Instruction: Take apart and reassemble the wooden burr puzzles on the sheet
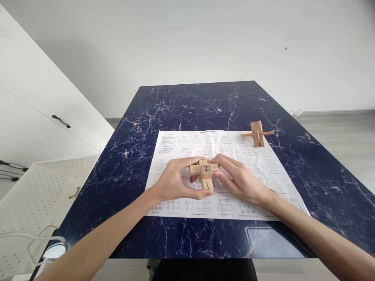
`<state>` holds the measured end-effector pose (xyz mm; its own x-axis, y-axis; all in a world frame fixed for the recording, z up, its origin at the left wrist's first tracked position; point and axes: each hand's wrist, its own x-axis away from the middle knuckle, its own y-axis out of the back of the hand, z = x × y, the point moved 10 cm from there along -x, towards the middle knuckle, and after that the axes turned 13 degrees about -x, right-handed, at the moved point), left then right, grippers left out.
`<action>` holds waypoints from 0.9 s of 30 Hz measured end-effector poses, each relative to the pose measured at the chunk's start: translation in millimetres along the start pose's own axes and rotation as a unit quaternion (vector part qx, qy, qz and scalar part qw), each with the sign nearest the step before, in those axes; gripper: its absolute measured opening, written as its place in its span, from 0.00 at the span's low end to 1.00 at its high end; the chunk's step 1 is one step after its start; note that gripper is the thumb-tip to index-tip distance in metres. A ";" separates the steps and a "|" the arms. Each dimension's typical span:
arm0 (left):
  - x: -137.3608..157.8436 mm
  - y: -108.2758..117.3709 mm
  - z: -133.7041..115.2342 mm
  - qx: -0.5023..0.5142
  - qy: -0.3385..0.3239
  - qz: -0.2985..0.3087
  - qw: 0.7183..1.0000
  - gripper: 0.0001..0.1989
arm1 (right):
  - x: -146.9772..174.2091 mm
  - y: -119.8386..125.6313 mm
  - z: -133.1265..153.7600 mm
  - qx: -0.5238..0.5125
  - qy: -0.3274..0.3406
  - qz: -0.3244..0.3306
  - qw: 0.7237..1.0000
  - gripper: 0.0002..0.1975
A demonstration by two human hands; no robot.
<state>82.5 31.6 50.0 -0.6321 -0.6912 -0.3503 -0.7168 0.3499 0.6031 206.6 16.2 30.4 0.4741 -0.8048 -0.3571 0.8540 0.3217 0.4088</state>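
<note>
Between my two hands is a wooden burr puzzle [206, 171], a cross of light blocks with the numerals 1 and 2 inked on its faces. My left hand [173, 180] curls round its left side, thumb along the lower block and fingers behind the top. From the right, my right hand [238, 177] pinches the block end on that side between thumb and fingers. The puzzle is above a printed instruction sheet [181, 148] covered in small diagrams. Parts of the puzzle's back are hidden by my fingers.
A second wooden puzzle [257, 134], with a thin crossbar, stands at the sheet's upper right corner. The dark blue marbled table [181, 105] has a pale-outlined panel [272, 242] at its front edge. On the left are a white perforated surface [32, 203] and a white cable [32, 235].
</note>
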 end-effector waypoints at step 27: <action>5.8 6.0 12.7 -0.194 -0.026 -0.024 0.980 0.48 | 0.5 -1.8 -28.1 -0.273 -0.181 -0.051 0.944 0.27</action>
<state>70.7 37.7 42.5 -0.6220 -0.6641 -0.4148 -0.5863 0.0439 0.8089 211.3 29.2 5.9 0.3635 -0.9314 -0.0209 0.9213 0.3627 -0.1405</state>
